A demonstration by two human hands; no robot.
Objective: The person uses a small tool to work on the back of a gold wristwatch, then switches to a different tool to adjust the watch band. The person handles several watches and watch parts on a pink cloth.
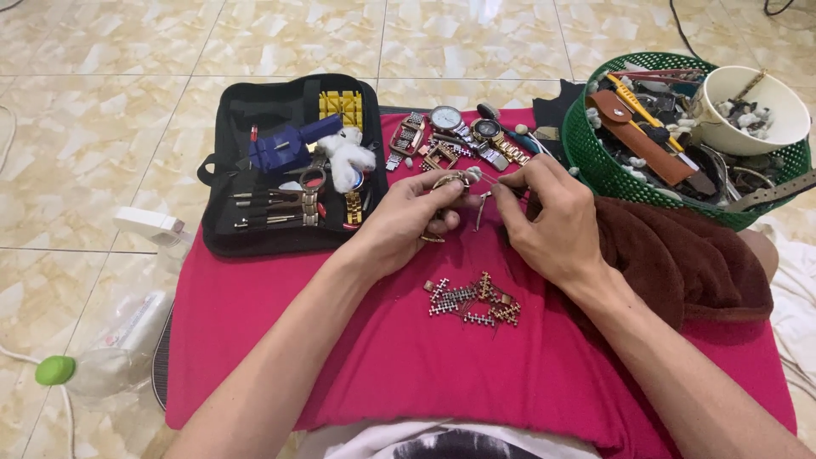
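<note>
On the cloth [382, 357] the tool case [280, 161] lies at the left, the basket [595, 161] at the right (a bowl [752, 127] sits in it), loose links [476, 302] before both hands, watches [459, 127] behind.

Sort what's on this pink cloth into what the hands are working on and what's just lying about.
In hand: watch band in the left hand; thin tool in the right hand.

Lying about: loose links, watches, tool case, green basket, white bowl, brown towel.
</note>
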